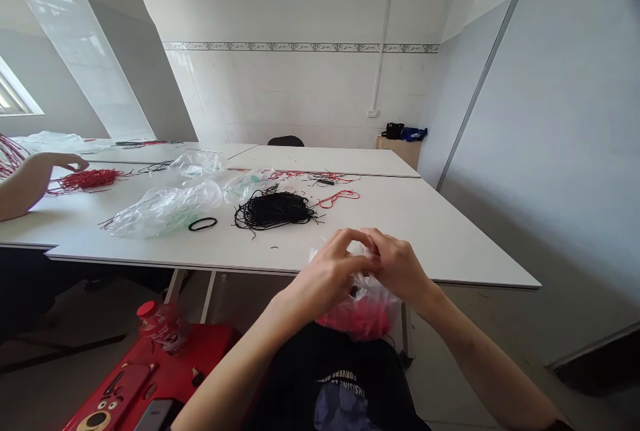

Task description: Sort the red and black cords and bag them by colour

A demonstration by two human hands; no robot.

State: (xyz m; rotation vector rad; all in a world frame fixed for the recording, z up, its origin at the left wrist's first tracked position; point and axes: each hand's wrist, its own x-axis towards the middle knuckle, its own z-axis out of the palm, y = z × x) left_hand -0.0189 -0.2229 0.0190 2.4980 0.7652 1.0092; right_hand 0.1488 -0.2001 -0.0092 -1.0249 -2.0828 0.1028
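In the head view, a tiled wall [300,97] rises beyond the white desk [400,217], where a black cord bundle [277,209] lies near the middle and a co-worker's hand [60,161] is beside red cords [95,179] at left. At the desk's near edge, the left hand [333,265] and right hand [400,259] meet, fingers curled and nearly closed, pinching the top of a clear bag [363,321] with red contents.
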